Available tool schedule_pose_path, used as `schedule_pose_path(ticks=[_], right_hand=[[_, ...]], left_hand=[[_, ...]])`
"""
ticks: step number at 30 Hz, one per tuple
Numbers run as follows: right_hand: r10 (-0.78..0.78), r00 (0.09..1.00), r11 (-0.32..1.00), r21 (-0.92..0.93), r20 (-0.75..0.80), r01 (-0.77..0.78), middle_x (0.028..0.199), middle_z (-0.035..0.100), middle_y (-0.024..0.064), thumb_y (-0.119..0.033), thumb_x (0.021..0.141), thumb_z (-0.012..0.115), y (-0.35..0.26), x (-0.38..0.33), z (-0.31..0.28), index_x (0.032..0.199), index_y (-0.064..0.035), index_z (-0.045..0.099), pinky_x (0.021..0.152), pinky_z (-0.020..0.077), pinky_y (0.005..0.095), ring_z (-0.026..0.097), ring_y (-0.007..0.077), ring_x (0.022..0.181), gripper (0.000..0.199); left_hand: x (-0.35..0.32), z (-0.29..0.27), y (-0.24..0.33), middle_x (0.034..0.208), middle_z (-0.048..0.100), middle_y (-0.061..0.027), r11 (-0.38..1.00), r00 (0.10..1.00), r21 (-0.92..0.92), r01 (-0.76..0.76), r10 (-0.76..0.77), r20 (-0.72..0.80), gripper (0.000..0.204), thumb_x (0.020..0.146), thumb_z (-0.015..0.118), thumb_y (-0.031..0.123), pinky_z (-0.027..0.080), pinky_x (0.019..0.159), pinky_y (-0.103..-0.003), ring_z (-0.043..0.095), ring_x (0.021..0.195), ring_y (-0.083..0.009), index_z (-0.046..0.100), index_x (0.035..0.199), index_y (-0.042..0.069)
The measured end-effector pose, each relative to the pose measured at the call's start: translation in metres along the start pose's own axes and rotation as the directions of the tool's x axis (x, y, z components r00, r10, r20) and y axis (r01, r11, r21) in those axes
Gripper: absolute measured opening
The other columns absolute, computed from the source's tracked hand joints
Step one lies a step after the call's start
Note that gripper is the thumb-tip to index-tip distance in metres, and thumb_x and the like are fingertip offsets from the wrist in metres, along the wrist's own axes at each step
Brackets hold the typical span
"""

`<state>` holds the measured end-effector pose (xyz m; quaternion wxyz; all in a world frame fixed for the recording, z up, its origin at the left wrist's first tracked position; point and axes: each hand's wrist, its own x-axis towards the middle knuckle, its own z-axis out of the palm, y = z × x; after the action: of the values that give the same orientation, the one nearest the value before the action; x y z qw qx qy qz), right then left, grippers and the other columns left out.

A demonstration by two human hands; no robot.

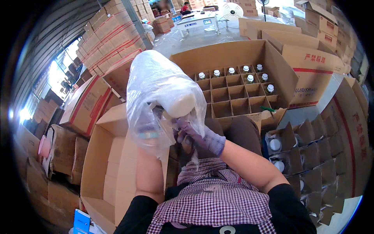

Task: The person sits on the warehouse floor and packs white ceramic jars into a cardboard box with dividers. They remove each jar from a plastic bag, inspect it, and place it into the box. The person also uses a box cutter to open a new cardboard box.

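Note:
I hold a white bottle wrapped in a clear plastic bag up close in front of me. My left hand is inside or behind the bag and grips the bottle from the left. My right hand, in a purple glove, pinches the bag's lower edge under the bottle. Beyond it stands an open cardboard box with a grid of dividers; several white-capped bottles fill its far cells.
An open empty carton lies at my left. Divider cells with white-capped bottles stand at my right. Stacked cartons line the left wall. A white table and a person sit far back.

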<state>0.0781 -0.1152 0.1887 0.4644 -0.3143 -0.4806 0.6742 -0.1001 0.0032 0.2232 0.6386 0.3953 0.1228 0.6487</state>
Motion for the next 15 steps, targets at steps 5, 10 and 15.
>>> schedule_pose_path(ticks=[5, 10, 15], right_hand=[[-0.487, 0.869, 0.701, -0.555, 0.086, 0.448, 0.103, 0.066, 0.0124, -0.036, 0.101, 0.057, 0.032, -0.002, 0.013, 0.116, -0.0063, 0.066, 0.070, 0.0547, 0.0375, 0.065, 0.0232, 0.090, 0.034], [-0.329, 0.714, -0.289, -0.786, 0.618, 0.547, 0.095, 0.070, 0.0189, -0.023, 0.099, 0.057, 0.037, -0.049, 0.042, 0.104, -0.0054, 0.073, 0.082, 0.0579, 0.0385, 0.069, 0.0294, 0.091, 0.024], [-0.156, 0.812, 0.177, -0.793, 0.562, 0.583, 0.087, 0.070, 0.0152, -0.017, 0.092, 0.058, 0.031, -0.062, 0.047, 0.088, -0.0048, 0.070, 0.068, 0.0589, 0.0419, 0.071, 0.0329, 0.080, 0.017]], left_hand=[[-0.006, -0.004, -0.003, 0.128, 0.063, -0.0178, 1.000, 1.000, 0.020, 0.009, -0.009, -0.002, 0.045, 0.101, 0.048, 0.028, 0.055, 0.098, -0.046, 0.064, 0.113, -0.0322, 0.054, 0.135, -0.001], [-0.015, -0.001, -0.027, 0.128, 0.063, -0.0179, 0.995, 1.000, 0.096, -0.007, 0.010, -0.024, 0.045, 0.101, 0.047, 0.029, 0.055, 0.099, -0.047, 0.063, 0.113, -0.0325, 0.054, 0.135, -0.001], [0.046, 0.023, 0.011, 0.128, 0.063, -0.0179, 0.999, 0.999, 0.045, -0.019, 0.017, 0.031, 0.045, 0.101, 0.047, 0.029, 0.054, 0.099, -0.047, 0.063, 0.114, -0.0327, 0.054, 0.135, -0.001]])
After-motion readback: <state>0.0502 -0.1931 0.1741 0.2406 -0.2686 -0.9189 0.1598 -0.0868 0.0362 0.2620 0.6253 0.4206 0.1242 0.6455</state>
